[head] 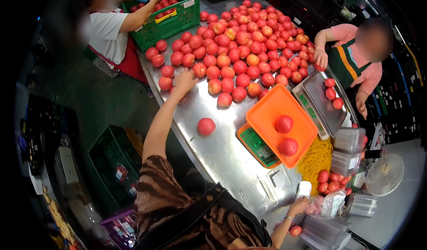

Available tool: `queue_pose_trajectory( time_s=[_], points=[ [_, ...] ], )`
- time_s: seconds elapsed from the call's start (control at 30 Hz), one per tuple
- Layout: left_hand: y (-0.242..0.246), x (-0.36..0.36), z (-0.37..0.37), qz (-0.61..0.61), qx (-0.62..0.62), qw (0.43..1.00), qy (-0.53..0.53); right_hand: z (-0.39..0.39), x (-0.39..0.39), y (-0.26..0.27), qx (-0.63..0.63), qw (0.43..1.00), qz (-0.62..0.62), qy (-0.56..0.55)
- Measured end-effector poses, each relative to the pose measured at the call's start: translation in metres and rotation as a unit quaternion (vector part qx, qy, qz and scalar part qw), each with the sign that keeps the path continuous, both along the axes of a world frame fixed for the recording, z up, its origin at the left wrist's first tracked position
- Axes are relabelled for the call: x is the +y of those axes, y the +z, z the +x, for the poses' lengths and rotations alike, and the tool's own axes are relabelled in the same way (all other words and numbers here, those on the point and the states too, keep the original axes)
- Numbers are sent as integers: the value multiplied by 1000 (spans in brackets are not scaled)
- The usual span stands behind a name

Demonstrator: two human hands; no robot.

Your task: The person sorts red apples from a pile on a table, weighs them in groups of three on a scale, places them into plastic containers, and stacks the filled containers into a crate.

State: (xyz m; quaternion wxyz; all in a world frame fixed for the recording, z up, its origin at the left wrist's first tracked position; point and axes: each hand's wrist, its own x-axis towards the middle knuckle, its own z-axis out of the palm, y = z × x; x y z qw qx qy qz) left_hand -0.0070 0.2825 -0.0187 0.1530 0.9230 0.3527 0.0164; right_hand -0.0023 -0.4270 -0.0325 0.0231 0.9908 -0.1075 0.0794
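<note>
My left hand reaches over the near-left edge of a large pile of red tomatoes. Its fingertips are beside one tomato, and what lies under the palm is hidden. One tomato sits alone on the steel table. Two tomatoes rest in an orange tray on a digital scale. Low on the right, my right hand is at a clear plastic pack of tomatoes, below a white packet; its grip is unclear. An open clear clamshell box lies nearby.
A co-worker on the left handles tomatoes in a green crate. Another, at right, reaches beside a second scale bearing three tomatoes. Yellow rubber bands, stacked clear boxes and a fan stand along the right side.
</note>
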Motion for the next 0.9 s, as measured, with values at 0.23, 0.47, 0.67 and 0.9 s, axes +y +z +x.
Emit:
queue_pose_trajectory(
  time_s=[0.23, 0.47, 0.67, 0.9],
  points=[
    [-66, 35, 28, -42, -223, 967, 120, 6, 0, 2, -21, 999, -3, 36],
    [-42, 12, 40, -252, -447, 847, 142, 12, -7, -5, -29, 999, -14, 38],
    [41, -142, 39, -195, -483, 854, 12, 13, -25, -27, -77, 996, 14, 32],
    [51, -263, 46, -55, -338, 882, -325, 12, -13, -5, -89, 995, 53, 11]
  ],
)
